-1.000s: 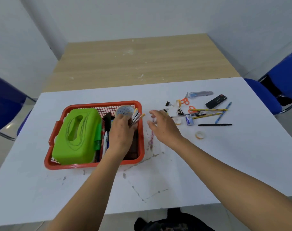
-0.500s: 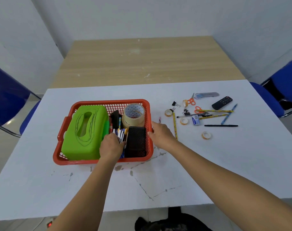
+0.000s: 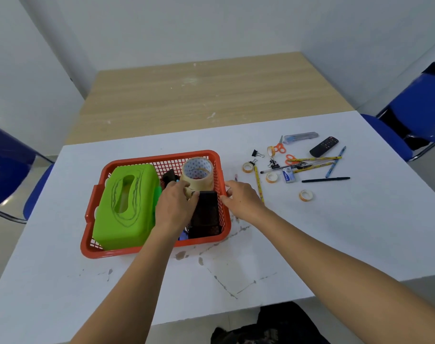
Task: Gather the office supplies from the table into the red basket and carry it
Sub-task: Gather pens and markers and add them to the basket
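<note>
The red basket (image 3: 107, 254), set left of the middle of the table (image 3: 360, 219), is gripped at its right rim by the curled fingers of the right hand (image 3: 243, 202), while the left hand (image 3: 175, 209) is lowered inside it beside the tape roll (image 3: 197, 177), its fingers bent over the contents with no grip discernible, and a black pen (image 3: 325, 180) is seen among loose supplies toward the far right corner.

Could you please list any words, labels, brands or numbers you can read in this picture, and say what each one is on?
Nothing is legible.
Print on the small blue and white box: too blurred to read.
Blue marks inside the large tape roll: too small to read.
The green tissue box bears drawn lines only, no words.
</note>
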Demonstrator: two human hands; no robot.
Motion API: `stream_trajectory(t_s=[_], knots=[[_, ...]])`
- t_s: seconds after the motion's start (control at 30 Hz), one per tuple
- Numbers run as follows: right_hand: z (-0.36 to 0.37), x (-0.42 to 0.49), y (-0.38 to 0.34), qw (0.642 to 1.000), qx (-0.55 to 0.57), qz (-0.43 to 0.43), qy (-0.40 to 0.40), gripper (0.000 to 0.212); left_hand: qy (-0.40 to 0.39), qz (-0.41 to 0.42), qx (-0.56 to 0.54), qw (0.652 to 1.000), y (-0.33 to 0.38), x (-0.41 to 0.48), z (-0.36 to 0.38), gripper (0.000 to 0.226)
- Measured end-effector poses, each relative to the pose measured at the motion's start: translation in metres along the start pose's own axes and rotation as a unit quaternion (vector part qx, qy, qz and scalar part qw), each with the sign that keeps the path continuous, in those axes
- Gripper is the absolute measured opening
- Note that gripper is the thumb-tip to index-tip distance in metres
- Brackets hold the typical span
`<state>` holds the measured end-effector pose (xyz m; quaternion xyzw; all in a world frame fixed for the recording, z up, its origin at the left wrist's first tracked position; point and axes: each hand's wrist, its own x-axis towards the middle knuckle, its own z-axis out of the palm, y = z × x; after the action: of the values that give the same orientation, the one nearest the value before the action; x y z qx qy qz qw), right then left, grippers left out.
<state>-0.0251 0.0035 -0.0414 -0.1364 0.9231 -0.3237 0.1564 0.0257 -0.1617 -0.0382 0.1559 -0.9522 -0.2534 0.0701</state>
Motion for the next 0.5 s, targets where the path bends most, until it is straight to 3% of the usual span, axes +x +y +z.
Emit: stream_trajectory(t_s=[0.1, 0.3, 0.5], knots=[[-0.005, -0.001, 0.003, 1.000, 0.011, 0.005, 0.026, 0.038, 0.018, 0.051, -0.020, 0.998, 0.015, 0.003, 0.005, 0.039], [-0.017, 0.014, 0.027, 0.997, 0.006, 0.041, 0.059, 0.035, 0.010, 0.100, -0.053, 0.994, 0.042, 0.016, 0.023, 0.039], [-0.009, 0.030, 0.049, 0.994, -0.060, 0.095, 0.018, 0.037, -0.003, 0.103, -0.049, 0.993, 0.047, 0.022, 0.034, 0.039]])
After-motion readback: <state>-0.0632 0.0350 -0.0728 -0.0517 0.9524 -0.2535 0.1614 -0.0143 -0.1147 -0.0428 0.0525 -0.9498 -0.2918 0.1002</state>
